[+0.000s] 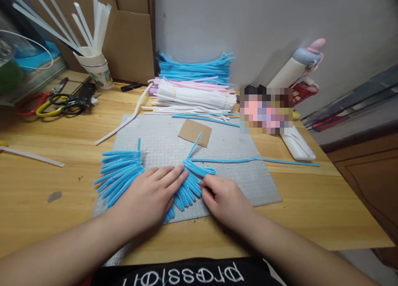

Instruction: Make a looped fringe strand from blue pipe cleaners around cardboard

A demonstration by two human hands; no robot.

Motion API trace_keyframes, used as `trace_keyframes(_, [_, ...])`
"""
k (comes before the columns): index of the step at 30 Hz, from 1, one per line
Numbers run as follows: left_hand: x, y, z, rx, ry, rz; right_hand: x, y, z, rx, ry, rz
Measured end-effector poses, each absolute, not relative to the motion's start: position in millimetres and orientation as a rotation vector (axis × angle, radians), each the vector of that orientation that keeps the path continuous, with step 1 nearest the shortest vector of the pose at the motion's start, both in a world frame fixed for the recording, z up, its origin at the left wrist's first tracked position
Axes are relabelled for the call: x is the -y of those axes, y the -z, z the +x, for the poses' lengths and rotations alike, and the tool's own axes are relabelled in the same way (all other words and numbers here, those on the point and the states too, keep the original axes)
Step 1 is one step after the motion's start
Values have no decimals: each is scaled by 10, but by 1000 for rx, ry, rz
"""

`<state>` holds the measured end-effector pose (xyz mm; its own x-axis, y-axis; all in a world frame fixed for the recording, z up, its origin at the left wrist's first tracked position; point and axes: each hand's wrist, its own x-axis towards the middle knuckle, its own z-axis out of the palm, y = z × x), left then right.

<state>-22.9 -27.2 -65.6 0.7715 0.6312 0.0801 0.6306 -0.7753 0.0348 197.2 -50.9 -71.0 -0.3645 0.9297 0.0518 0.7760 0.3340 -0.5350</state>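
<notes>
Blue pipe cleaners bent into a fan of loops point(188, 192) lie on the grey cutting mat point(161, 132). My left hand point(158, 186) rests flat across the fan's upper left, fingers stretched out and pressing it down. At its right edge, my right hand point(225, 197) is closed, thumb and forefinger pinching the tip of one blue loop. From the top of the fan, a long blue pipe cleaner point(248, 159) runs right past the mat's edge, and a short end sticks up. Another looped blue fan point(120, 172) lies left of my left hand.
Bundles of blue point(195, 68) and white pipe cleaners point(194, 93) lie at the back, behind a cardboard piece point(195, 132). At left are scissors point(66, 103) and a paper cup point(96, 70) holding white sticks. A bottle point(289, 72) and a white case point(297, 144) are at right.
</notes>
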Motion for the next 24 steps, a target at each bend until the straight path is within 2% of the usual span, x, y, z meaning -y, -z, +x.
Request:
trace_keyframes(8, [266, 635, -234, -1055, -126, 2949, 478, 589, 2034, 2316, -539, -1417])
trace_keyframes(12, [271, 655, -236, -1044, -129, 2958, 408, 543, 2094, 2268, -293, -1447])
trace_keyframes(16, [270, 676, -234, -1039, -150, 2955, 349, 583, 2100, 2382, -192, -1491])
trace_keyframes(21, [269, 668, -231, -1039, -162, 2954, 347, 652, 2082, 2370, -168, -1512])
trace_keyframes(24, [268, 656, -227, -1041, -157, 2957, 391, 682, 2071, 2302, -274, -1422])
